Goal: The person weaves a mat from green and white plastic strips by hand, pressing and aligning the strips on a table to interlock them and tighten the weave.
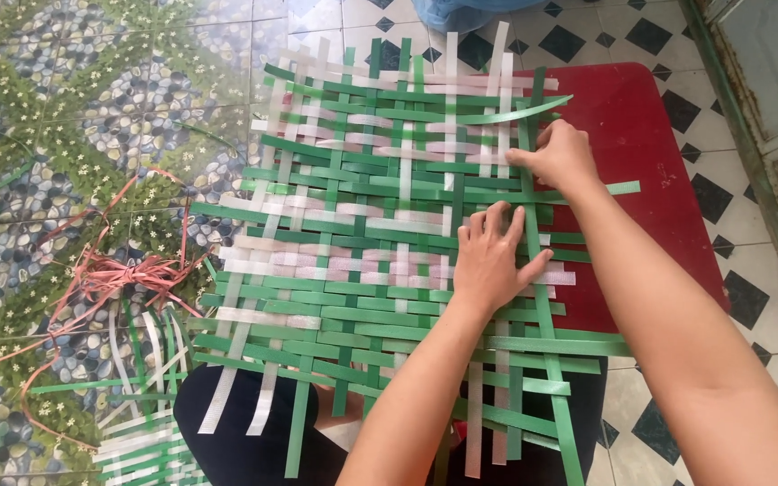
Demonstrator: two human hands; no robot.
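Observation:
A flat woven mat (362, 234) of green and white plastic strips lies over my lap and a red board (641, 144). My left hand (493, 256) lies flat on the weave near its right side, fingers spread, pressing the strips down. My right hand (558, 157) is further up at the right edge, fingers pinched on a green strip (524, 112) that curves across the top of the weave. Loose strip ends stick out on all sides.
A tangle of pink-red string (119, 274) lies on the patterned floor at left. Loose green and white strips (141, 423) sit at lower left. Black-and-white tiles (731, 297) and a door frame (767, 153) are at right. A blue bag (461, 13) is at top.

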